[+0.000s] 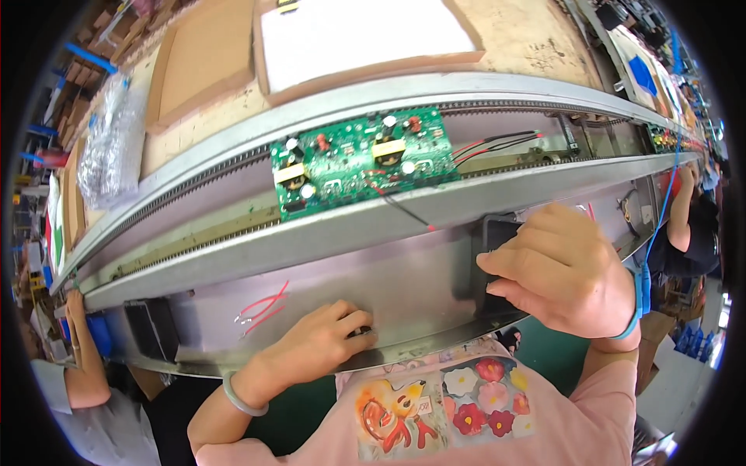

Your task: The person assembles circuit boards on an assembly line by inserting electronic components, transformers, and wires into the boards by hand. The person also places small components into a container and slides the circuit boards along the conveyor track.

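My left hand [330,340] rests on the metal ledge with its fingers curled. A small dark piece [360,331] shows at its fingertips, too little of it to name. My right hand [556,268] is raised at the black bin [499,231], its thumb and fingers bent together over the bin's left side. Whatever those fingers pinch, if anything, cannot be made out. Beyond both hands a green circuit board [353,190] spans the conveyor chains, carrying capacitors and two yellow-wrapped transformers. Red and black wires [497,144] trail off its right end, and another wire [406,210] hangs over the near rail.
Loose red wires [264,309] lie on the ledge left of my left hand, with a black box [151,330] farther left. Cardboard trays [203,58] and bubble wrap [111,147] sit beyond the conveyor. Co-workers' arms [87,365] show at both sides; a blue cord [660,217] hangs at right.
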### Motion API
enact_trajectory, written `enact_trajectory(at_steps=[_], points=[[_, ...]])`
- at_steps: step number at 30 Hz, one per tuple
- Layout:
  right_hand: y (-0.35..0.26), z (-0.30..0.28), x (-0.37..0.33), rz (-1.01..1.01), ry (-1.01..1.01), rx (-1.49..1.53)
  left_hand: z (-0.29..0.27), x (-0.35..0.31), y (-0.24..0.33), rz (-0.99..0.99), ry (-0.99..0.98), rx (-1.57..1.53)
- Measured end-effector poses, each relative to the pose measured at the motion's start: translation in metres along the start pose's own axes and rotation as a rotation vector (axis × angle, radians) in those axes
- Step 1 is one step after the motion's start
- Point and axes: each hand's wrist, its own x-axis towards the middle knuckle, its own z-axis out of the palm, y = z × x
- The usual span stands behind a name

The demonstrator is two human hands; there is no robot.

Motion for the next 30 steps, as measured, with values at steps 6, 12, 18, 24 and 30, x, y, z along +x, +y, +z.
enact_trajectory(at_steps=[6, 12, 18, 24, 30], points=[[0.005, -0.001, -0.032, 0.094, 0.094, 0.032, -0.006, 0.015, 0.002, -0.148, 0.067, -0.007], [-0.008, 0.000, -0.024, -0.124, 0.206, 0.126, -0.009, 0.025, 0.003, -0.222, 0.094, -0.048], [-0.049, 0.027, 0.044, -0.245, 0.690, 0.336, -0.022, 0.030, 0.009, -0.215, 0.128, -0.066], [-0.052, 0.000, 0.022, -0.026, 0.664, 0.292, -0.055, 0.016, 0.012, -0.490, 0.695, 0.115], [-0.003, -0.014, -0.055, 0.127, 0.627, 0.200, -0.070, 0.028, -0.035, -0.703, 0.763, 0.135]])
